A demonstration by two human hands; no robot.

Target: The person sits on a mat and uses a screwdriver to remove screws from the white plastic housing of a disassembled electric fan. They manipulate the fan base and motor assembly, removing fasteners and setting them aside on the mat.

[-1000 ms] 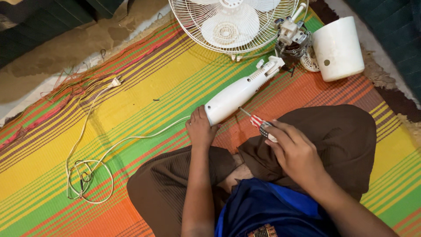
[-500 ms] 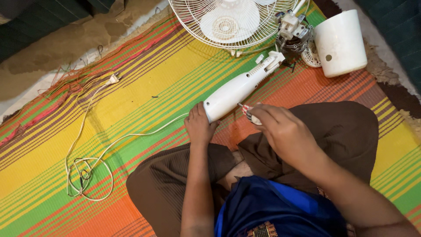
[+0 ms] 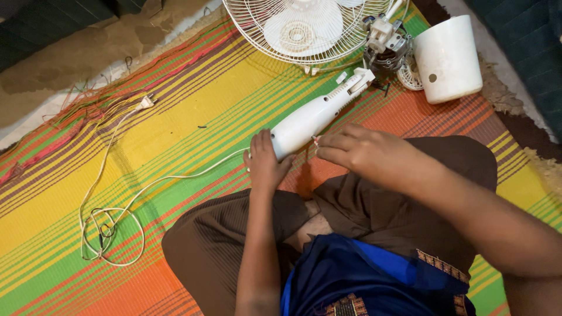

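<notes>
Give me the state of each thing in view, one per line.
Left hand: steadying the fan neck's lower end.
Right hand: pinching thin wires at that end.
Fan neck: detached, lying flat.
Fan guard: flat on mat.
Motor: exposed.
White housing: off, lying beside the motor.
Power cord: unplugged, loosely coiled.

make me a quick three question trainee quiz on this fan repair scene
1. True or false: the left hand holds the near end of the long white plastic fan neck.
2. What lies coiled on the striped woven mat? A) white power cable B) blue rope
3. Fill in: the right hand pinches thin ____ at the neck's open end.

Key: 1 true; 2 A; 3 wires.
</notes>
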